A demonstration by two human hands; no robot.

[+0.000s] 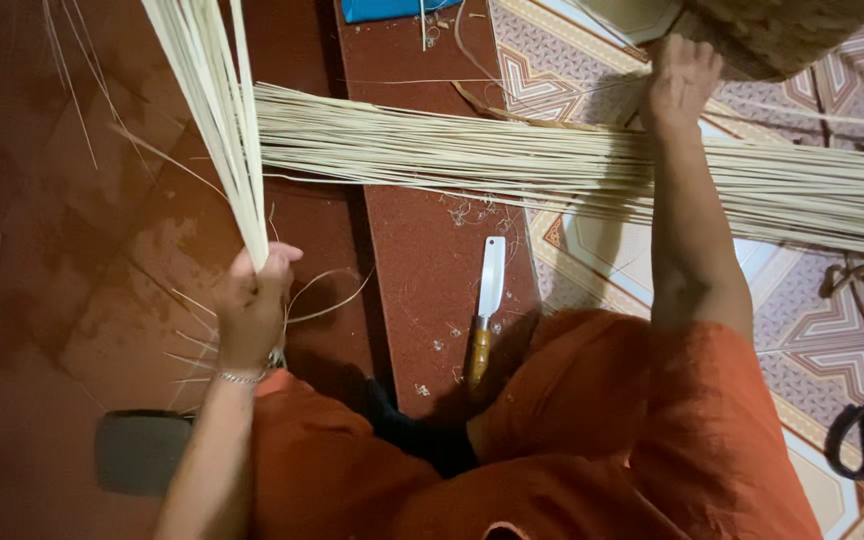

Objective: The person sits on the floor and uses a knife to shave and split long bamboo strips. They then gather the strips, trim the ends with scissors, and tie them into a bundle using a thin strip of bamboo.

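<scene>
My pale cream strips [552, 160] cross a dark red-brown board [432, 270]. My clothes [592, 430] are orange. The knife [487, 310] has a white blade and brown handle; the mat [592, 70] shows geometric patterning.

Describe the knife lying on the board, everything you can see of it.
The knife lies flat on the dark red board, in front of the person's lap. Its blade is pale, broad and rectangular with a squared tip, pointing away from the person towards the long bundle of pale strips. The handle looks like brown wood, with a lighter band where it meets the blade. Neither of the hands touches it. Small shavings lie scattered around it.
</scene>
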